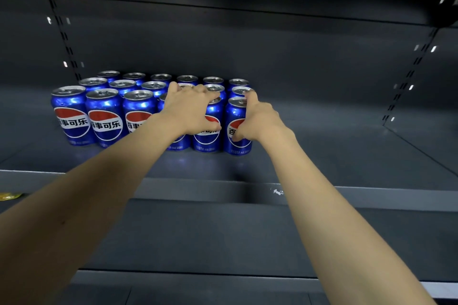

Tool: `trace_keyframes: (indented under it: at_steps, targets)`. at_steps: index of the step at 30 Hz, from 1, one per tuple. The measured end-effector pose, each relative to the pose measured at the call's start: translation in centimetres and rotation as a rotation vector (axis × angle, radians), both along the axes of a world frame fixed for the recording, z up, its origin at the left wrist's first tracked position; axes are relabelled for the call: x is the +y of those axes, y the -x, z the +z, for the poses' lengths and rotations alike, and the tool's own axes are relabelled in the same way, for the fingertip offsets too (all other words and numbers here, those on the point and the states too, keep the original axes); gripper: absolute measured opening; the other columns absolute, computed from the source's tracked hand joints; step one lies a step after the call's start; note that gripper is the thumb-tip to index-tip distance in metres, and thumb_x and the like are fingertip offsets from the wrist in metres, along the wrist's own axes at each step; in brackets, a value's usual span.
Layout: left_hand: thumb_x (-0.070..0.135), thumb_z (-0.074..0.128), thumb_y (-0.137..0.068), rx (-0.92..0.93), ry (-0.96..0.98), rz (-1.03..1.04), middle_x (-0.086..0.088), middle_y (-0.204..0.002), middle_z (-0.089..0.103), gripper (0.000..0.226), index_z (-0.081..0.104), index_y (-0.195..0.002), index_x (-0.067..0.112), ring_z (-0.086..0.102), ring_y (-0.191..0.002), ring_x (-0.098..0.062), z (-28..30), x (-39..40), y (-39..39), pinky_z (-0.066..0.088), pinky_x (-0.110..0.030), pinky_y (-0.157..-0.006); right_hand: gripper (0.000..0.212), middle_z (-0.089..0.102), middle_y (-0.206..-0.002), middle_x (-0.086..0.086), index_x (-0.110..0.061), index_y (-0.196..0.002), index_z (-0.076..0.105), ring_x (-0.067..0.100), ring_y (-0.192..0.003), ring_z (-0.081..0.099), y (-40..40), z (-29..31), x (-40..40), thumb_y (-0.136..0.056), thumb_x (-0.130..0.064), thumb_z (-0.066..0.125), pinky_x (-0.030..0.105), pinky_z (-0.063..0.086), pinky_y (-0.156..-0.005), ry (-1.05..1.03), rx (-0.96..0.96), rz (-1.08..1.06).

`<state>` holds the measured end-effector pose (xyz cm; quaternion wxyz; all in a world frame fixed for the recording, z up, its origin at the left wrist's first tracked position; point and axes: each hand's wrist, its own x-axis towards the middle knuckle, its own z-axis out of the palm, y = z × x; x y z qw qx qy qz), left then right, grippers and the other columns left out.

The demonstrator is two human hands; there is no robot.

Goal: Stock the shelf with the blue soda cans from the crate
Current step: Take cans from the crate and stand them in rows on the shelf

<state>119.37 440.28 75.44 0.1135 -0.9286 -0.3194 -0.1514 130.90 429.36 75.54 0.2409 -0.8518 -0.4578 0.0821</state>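
Observation:
Several blue soda cans (104, 116) stand upright in three rows on the dark shelf (322, 156), filling its left half. My left hand (190, 109) reaches over the front row, fingers spread across can tops and thumb on the front of a can (210, 141). My right hand (257, 119) grips the rightmost front can (235, 111), with my fingers at its right side and rim and my thumb on its label. The crate is out of view.
The shelf's right half holds nothing, bounded by a slotted upright (406, 82) at the right and another (64, 39) at the left. A lower shelf edge (223, 190) runs across below. A yellow object (10, 196) shows at the left edge.

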Motion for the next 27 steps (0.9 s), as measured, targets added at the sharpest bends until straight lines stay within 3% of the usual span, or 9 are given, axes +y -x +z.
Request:
trace_keyframes:
  at_steps: [5, 14, 17, 22, 27]
  targets:
    - [0.059, 0.060, -0.077, 0.007, -0.019, 0.027, 0.002, -0.139, 0.045, 0.076, 0.033, -0.143, 0.032, 0.044, -0.124, -0.022, -0.3, -0.3, -0.2, 0.023, -0.041, -0.100, 0.080, 0.045, -0.130, 0.015, -0.016, -0.141, 0.020, 0.034, -0.117, 0.048, 0.2, -0.7, 0.8, -0.080, -0.015, 0.072, 0.033, 0.040, -0.076, -0.037, -0.016, -0.038]
    - [0.047, 0.057, -0.083, -0.010, 0.003, 0.087, -0.003, -0.152, 0.029, 0.077, 0.023, -0.147, 0.024, 0.038, -0.129, -0.028, -1.2, -1.2, -0.5, 0.020, -0.046, -0.106, 0.086, 0.037, -0.134, 0.018, -0.017, -0.147, 0.012, 0.037, -0.116, 0.049, 0.7, -1.6, 0.6, -0.083, -0.015, 0.070, 0.033, 0.041, -0.079, -0.085, -0.040, -0.036]
    - [0.048, 0.056, -0.085, -0.001, 0.001, 0.118, -0.009, -0.157, 0.016, 0.081, 0.016, -0.149, 0.018, 0.029, -0.137, -0.029, -1.3, -1.5, -0.5, 0.018, -0.046, -0.109, 0.096, 0.034, -0.136, 0.017, -0.022, -0.151, -0.001, 0.036, -0.116, 0.050, 1.0, -2.1, 0.4, -0.084, -0.020, 0.070, 0.035, 0.042, -0.079, -0.095, -0.048, -0.051]
    - [0.043, 0.055, -0.089, -0.026, -0.072, 0.153, -0.016, -0.157, 0.003, 0.087, 0.002, -0.150, 0.009, 0.011, -0.143, -0.030, -1.5, -3.1, -0.1, 0.014, -0.045, -0.113, 0.109, 0.025, -0.141, 0.014, -0.027, -0.150, -0.008, 0.030, -0.127, 0.032, 2.3, -3.0, -0.4, -0.079, -0.039, 0.073, 0.040, 0.042, -0.092, -0.046, -0.202, -0.131]
    - [0.043, 0.055, -0.089, -0.022, -0.060, 0.114, -0.014, -0.157, 0.005, 0.086, 0.004, -0.150, 0.008, 0.008, -0.144, -0.028, -2.2, -4.5, 1.8, 0.011, -0.044, -0.115, 0.095, 0.004, -0.152, 0.015, -0.025, -0.150, -0.001, 0.031, -0.139, 0.010, 4.4, -3.1, -1.0, -0.084, -0.037, 0.067, 0.049, 0.029, -0.108, -0.019, -0.329, -0.149]
